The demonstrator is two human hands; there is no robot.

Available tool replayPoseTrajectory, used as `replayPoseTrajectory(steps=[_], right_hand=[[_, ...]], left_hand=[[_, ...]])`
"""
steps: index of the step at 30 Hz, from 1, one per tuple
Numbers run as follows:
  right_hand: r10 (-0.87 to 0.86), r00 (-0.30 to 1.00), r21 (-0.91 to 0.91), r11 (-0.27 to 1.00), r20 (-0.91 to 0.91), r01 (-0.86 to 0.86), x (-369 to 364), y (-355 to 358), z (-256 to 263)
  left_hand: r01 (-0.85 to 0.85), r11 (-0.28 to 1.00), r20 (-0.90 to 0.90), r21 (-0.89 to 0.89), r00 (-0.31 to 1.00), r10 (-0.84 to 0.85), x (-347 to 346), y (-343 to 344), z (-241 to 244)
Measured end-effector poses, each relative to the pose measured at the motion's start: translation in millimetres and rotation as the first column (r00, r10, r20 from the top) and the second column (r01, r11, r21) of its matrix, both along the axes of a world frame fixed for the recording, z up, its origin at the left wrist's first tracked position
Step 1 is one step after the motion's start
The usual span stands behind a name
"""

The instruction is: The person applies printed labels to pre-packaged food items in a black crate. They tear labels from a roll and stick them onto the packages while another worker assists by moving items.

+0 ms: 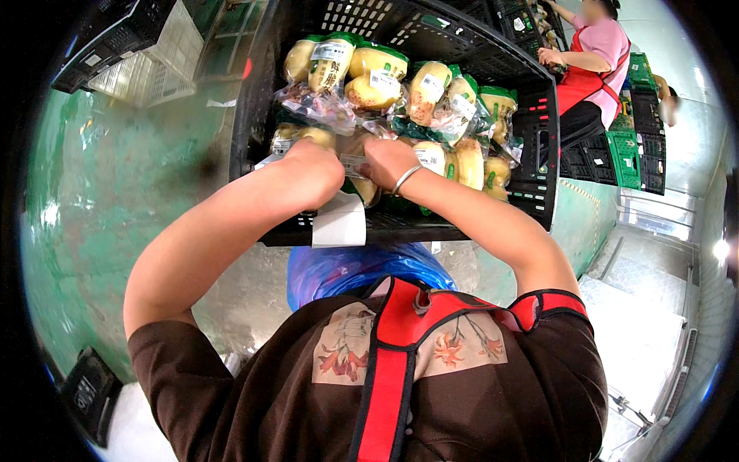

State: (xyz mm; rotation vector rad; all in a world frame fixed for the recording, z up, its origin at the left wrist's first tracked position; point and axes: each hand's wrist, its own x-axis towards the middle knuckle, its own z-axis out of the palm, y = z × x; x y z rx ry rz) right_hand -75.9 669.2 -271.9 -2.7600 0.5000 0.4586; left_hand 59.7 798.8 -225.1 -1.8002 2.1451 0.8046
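Observation:
A black plastic crate (404, 235) in front of me holds several clear bags of pale yellow lotus root (378, 86) with green printing and white labels. My left hand (314, 167) reaches in at the near left, over a bagged piece; its fingers are mostly hidden, so its hold is unclear. My right hand (387, 161), with a silver bangle on the wrist, has its fingers curled on the top of a labelled bag of lotus root (364, 186) at the near middle. A white paper sheet (339, 222) hangs over the near rim, just below my left hand.
A blue plastic-wrapped bundle (369, 268) stands below the crate. Black and white crates (144, 69) are at the upper left. At the upper right a person in a red apron (594, 75) works beside other crates; green and black crates (626, 159) are stacked behind. Another person is partly visible beyond.

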Motion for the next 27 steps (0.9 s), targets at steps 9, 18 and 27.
replayPoseTrajectory(steps=[9, 18, 27], right_hand=[[0.652, 0.75, -0.2, 0.754, 0.11, -0.626, -8.9, -19.8, -14.3], [0.342, 0.933, 0.25, 0.899, 0.114, -0.36, -55.8, -29.4, 56.2], [-0.51, 0.789, 0.924, 0.032, 0.343, -0.381, -42.5, 18.5, 117.4]], left_hand=[[0.047, 0.985, 0.006, -0.163, 0.999, -0.046, 0.4, 8.6, -17.4], [-0.197, 0.908, -0.019, -0.37, 0.979, 0.205, -15.2, 43.7, 54.6], [-0.418, 0.398, -0.272, -0.817, 0.887, 0.373, -39.7, 34.3, 133.3]])
